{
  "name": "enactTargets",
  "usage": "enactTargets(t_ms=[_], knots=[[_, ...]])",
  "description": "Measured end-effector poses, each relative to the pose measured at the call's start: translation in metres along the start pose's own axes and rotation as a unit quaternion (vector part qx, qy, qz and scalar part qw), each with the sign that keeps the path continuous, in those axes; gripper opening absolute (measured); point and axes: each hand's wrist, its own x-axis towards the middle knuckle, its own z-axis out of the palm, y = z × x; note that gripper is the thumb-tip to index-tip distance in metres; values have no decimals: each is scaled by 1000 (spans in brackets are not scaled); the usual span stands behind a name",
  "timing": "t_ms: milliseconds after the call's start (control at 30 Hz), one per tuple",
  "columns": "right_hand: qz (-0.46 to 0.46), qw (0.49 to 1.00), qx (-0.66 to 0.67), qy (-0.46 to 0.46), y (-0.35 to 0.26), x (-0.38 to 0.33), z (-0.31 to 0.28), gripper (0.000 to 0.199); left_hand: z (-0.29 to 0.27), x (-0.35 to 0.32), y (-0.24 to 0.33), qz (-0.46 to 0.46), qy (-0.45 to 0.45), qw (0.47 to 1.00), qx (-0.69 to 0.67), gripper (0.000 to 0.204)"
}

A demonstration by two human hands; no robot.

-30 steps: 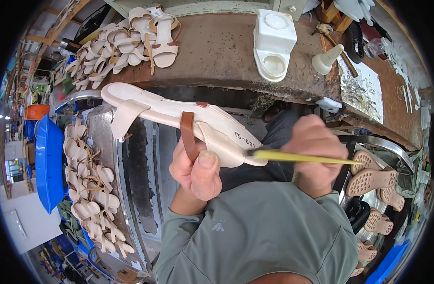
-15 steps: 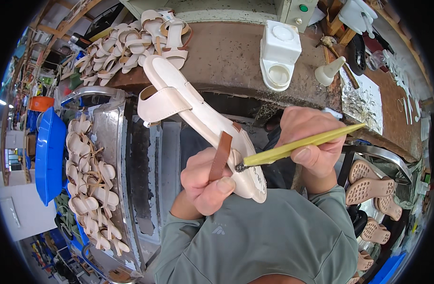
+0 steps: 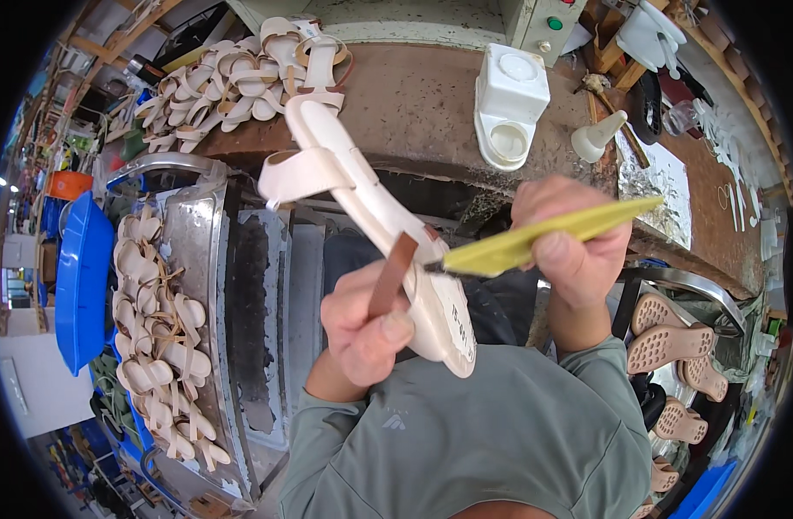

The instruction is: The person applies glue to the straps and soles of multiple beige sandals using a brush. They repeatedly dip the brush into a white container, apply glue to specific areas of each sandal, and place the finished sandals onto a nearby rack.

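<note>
Your left hand pinches the brown strap against the cream sandal, your right hand grips the yellow-handled brush; loosen, and the strap may shift.

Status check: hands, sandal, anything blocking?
Left hand grips the cream sandal and pins its brown strap. Right hand holds the yellow-handled brush, tip at the sole by the strap. Nothing in the way.
</note>
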Motion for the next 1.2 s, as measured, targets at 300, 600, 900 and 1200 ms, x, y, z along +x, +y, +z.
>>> enactTargets(t_ms=[300,600,900,1200], knots=[[-103,992,-1,-72,10,-12,10,14,-6,6,5,-59,54,993,-82,57],[-257,936,-128,-202,-12,-11,4,16,-9,1,-2,44,91,993,61,47],[-119,959,204,-158,6,-23,-9,22,-20,20,-9,-2,93,996,2,57],[329,918,210,72,60,-2,-40,29,-78,11,-34,-169,-91,778,-599,53]])
